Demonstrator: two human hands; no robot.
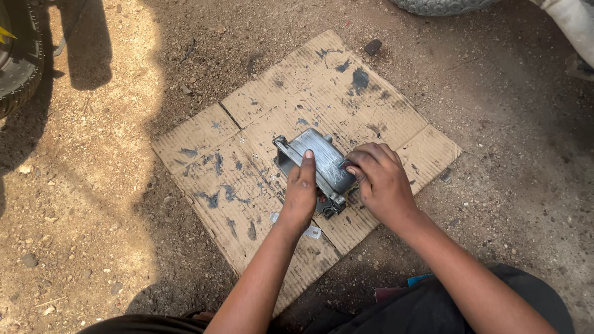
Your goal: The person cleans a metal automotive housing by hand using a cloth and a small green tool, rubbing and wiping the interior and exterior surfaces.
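At the centre of the frame a grey metal housing [318, 167] (a box-like cast part, its open side facing the upper left) lies on a flattened cardboard sheet [247, 185] spread over the dirt ground [93, 185]. The left hand [301, 192] lies flat along its top, fingers straight, pressing it down rather than gripping it. The right hand [380, 179] is curled tight at the part's right side, pinching something small against the metal; what it holds cannot be made out. The housing's top face looks bright and scuffed, while its lower end looks dark, so the surface work seems partly done. Dark smears mark the cardboard. A tyre [18, 55] shows at the upper left edge.
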